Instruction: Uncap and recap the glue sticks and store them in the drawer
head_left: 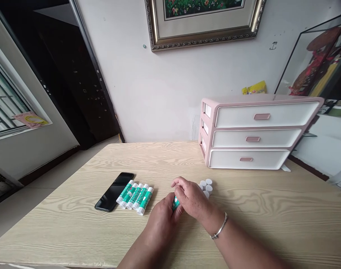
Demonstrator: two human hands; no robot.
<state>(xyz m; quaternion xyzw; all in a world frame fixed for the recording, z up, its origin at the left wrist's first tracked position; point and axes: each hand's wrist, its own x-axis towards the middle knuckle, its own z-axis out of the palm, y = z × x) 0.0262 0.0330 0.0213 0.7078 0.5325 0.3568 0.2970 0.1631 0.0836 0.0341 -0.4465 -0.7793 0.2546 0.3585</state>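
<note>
My left hand [165,215] is wrapped round a green and white glue stick [175,203], only part of which shows between the fingers. Over its upper end my right hand [189,196] is curled, thumb and fingers closed at the top; the end itself is hidden. To the left, several similar glue sticks [135,195] lie side by side in a slanted row. Just past my right hand is a cluster of several white round pieces [208,188], partly covered by that hand.
A black phone [113,192] lies on the wooden table [61,220], touching or close beside the row. At the back right stands a pink and white drawer unit [251,140], with a yellow packet [255,88] behind its top. A framed picture [204,41] hangs on the wall.
</note>
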